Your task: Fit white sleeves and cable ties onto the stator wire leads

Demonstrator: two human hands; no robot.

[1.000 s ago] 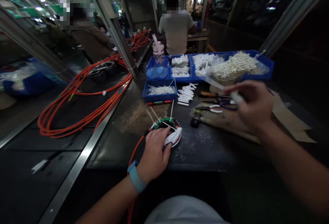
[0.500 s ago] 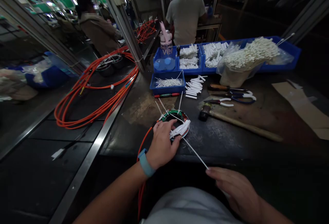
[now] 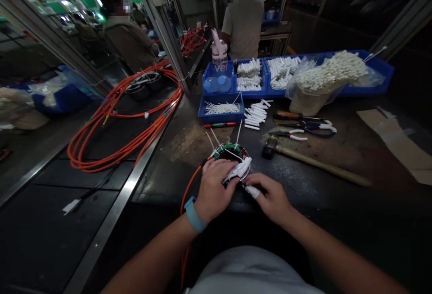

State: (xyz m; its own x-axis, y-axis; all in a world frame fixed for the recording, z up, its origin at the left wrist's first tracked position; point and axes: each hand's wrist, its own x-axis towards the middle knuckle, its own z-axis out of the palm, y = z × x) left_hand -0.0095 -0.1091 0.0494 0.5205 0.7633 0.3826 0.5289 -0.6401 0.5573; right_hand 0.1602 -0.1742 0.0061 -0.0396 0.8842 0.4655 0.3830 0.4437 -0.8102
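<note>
While the left hand (image 3: pixel 216 188) holds the wired ring (image 3: pixel 224 148) on the surface (image 3: pixel 286 188), the right hand (image 3: pixel 270 195) sits at its near rim — whether that grip has closed on anything, I cannot tell; a slackening left hold could let the wired ring twist.

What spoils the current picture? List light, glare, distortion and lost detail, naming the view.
Head view: dim overall, the lower right nearly black; head view: glare on the metal strip; head view: posts lean outward, likely wide-angle distortion; head view: left hand and right hand readable, but fine detail on the ring is hard to make out.
</note>
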